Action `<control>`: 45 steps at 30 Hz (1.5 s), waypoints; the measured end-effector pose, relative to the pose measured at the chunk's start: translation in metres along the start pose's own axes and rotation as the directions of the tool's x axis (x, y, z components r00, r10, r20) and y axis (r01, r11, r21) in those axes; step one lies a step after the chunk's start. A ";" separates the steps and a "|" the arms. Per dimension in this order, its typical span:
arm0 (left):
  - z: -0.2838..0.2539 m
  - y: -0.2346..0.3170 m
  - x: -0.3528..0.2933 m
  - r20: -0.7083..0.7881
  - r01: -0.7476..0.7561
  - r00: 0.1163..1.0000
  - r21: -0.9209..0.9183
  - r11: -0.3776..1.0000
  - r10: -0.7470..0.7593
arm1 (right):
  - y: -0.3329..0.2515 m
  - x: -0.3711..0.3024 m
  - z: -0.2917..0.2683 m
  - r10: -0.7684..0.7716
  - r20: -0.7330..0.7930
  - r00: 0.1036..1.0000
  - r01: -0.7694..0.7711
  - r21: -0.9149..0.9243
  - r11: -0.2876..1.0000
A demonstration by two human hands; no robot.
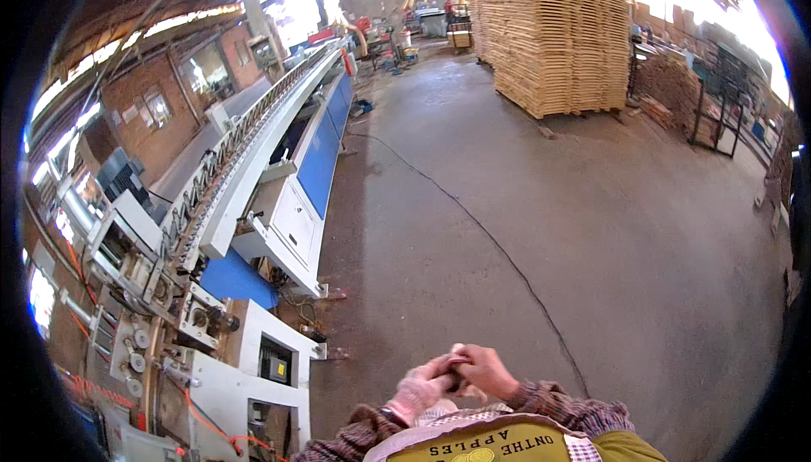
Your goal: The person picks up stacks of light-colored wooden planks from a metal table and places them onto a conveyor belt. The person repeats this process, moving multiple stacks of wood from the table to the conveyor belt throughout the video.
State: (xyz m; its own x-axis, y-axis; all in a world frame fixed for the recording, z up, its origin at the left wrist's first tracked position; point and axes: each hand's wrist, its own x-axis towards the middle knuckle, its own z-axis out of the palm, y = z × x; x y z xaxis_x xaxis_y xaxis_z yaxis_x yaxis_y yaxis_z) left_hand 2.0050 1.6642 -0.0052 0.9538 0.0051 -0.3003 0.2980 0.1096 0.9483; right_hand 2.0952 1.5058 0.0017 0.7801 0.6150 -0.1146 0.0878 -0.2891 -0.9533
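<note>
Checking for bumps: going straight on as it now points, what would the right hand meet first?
Most likely the left hand: the right hand points toward it, and the two seem to meet at the fingers, though depth there is hard to judge.

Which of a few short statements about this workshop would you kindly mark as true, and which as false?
1. The left hand and right hand are close together. True.
2. The dark cable lies tightly coiled. False: it stretches across the floor.
3. The tall wood stack stands to the right of the long machine. True.
4. The long machine is entirely red. False: it is mostly white and blue.
</note>
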 end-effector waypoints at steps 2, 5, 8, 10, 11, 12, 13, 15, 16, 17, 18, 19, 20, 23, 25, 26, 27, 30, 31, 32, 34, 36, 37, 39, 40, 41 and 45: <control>-0.041 0.006 0.036 -0.199 -0.012 0.979 0.191 0.982 0.051 | -0.004 0.075 0.004 -0.128 0.120 0.984 0.151 -0.205 0.967; -0.091 0.012 0.109 -0.356 -0.002 0.934 0.028 1.000 0.012 | -0.004 0.187 0.005 -0.229 0.266 0.937 0.311 -0.330 0.891; -0.140 0.032 0.206 -0.415 -0.003 0.909 0.056 0.998 0.026 | -0.012 0.296 -0.006 -0.209 0.261 0.942 0.295 -0.352 0.888; -0.174 0.061 0.277 -0.319 -0.078 0.911 0.485 0.871 0.260 | -0.020 0.363 -0.029 -0.182 0.222 0.958 0.252 -0.344 0.905; -0.187 0.081 0.311 -0.271 -0.038 0.917 0.669 0.742 0.292 | -0.023 0.393 -0.048 -0.215 0.187 0.959 0.269 -0.341 0.901; -0.196 0.103 0.341 -0.210 -0.069 0.908 0.780 0.621 0.364 | -0.025 0.418 -0.066 -0.200 0.156 0.967 0.245 -0.368 0.897; -0.201 0.127 0.370 -0.170 -0.054 0.902 0.868 0.493 0.398 | -0.027 0.441 -0.082 -0.194 0.121 0.973 0.226 -0.382 0.896; -0.208 0.173 0.426 -0.058 -0.124 0.919 0.897 0.425 0.390 | -0.026 0.485 -0.118 -0.170 0.009 0.985 0.163 -0.338 0.927; -0.212 0.193 0.456 0.008 -0.168 0.924 0.906 0.389 0.381 | -0.023 0.505 -0.134 -0.145 -0.037 0.989 0.126 -0.313 0.941; -0.215 0.210 0.487 0.082 -0.232 0.911 0.912 0.338 0.405 | -0.018 0.527 -0.150 -0.146 -0.089 0.985 0.114 -0.293 0.949; -0.220 0.225 0.519 0.153 -0.295 0.903 0.900 0.321 0.401 | -0.013 0.545 -0.162 -0.098 -0.123 0.988 0.064 -0.254 0.965; -0.225 0.237 0.551 0.191 -0.355 0.880 0.873 0.334 0.436 | -0.007 0.566 -0.173 -0.100 -0.163 0.982 0.062 -0.223 0.973; -0.231 0.247 0.584 0.225 -0.361 0.888 0.882 0.304 0.401 | -0.001 0.593 -0.181 -0.046 -0.217 0.975 -0.005 -0.229 0.973; -0.253 0.272 0.676 0.221 -0.291 0.930 0.931 0.221 0.295 | 0.011 0.683 -0.212 0.027 -0.197 0.980 -0.069 -0.210 0.975; -0.277 0.291 0.729 0.160 -0.227 0.928 0.959 0.169 0.337 | 0.004 0.759 -0.240 -0.086 -0.152 0.985 0.050 -0.224 0.973; -0.291 0.301 0.752 0.143 -0.206 0.932 0.965 0.161 0.334 | -0.003 0.792 -0.244 -0.098 -0.131 0.987 0.067 -0.224 0.972; -0.306 0.310 0.773 0.081 -0.146 0.942 0.972 0.182 0.325 | -0.010 0.825 -0.250 -0.159 -0.100 0.982 0.136 -0.201 0.970; -0.353 0.334 0.830 -0.089 -0.059 0.935 0.916 0.398 0.342 | -0.039 0.926 -0.263 -0.235 0.086 0.968 0.250 -0.280 0.927; -0.369 0.339 0.847 -0.138 -0.013 0.936 0.905 0.426 0.323 | -0.049 0.957 -0.267 -0.265 0.140 0.954 0.296 -0.310 0.903; -0.384 0.343 0.863 -0.215 -0.063 0.938 0.665 0.744 0.272 | -0.060 0.987 -0.274 -0.319 0.253 0.913 0.378 -0.236 0.895; -0.419 0.345 0.896 -0.362 -0.070 0.904 0.402 0.913 0.228 | -0.088 1.051 -0.293 -0.354 0.365 0.861 0.444 -0.201 0.873; -0.461 0.344 0.936 -0.527 0.067 0.848 0.218 0.974 0.059 | -0.129 1.123 -0.320 -0.457 0.342 0.821 0.530 -0.159 0.833; -0.484 0.344 0.959 -0.560 0.100 0.826 0.255 0.962 0.063 | -0.154 1.159 -0.341 -0.469 0.323 0.822 0.548 -0.225 0.806; -0.533 0.350 1.012 -0.589 0.179 0.807 0.312 0.933 0.042 | -0.214 1.227 -0.381 -0.816 0.072 0.573 0.816 -0.141 0.561; -0.556 0.359 1.041 -0.600 0.196 0.797 0.367 0.909 0.070 | -0.246 1.252 -0.408 -0.852 0.034 0.523 0.846 -0.145 0.514; -0.576 0.371 1.071 -0.594 0.108 0.794 0.352 0.930 0.133 | -0.278 1.272 -0.431 -0.894 -0.008 0.447 0.868 -0.238 0.436; -0.617 0.457 1.193 -0.571 -0.028 0.714 0.555 0.831 0.406 | -0.374 1.337 -0.495 -1.000 0.023 0.019 0.975 -0.223 0.014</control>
State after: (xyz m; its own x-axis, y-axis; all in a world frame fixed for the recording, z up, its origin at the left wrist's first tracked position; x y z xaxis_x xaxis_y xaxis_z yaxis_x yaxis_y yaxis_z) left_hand 3.2556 2.3339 0.0065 0.7800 0.6157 0.1116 0.2417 -0.4610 0.8539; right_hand 3.4117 2.0726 0.3432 -0.0865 0.3174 0.9443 0.8996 0.4322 -0.0629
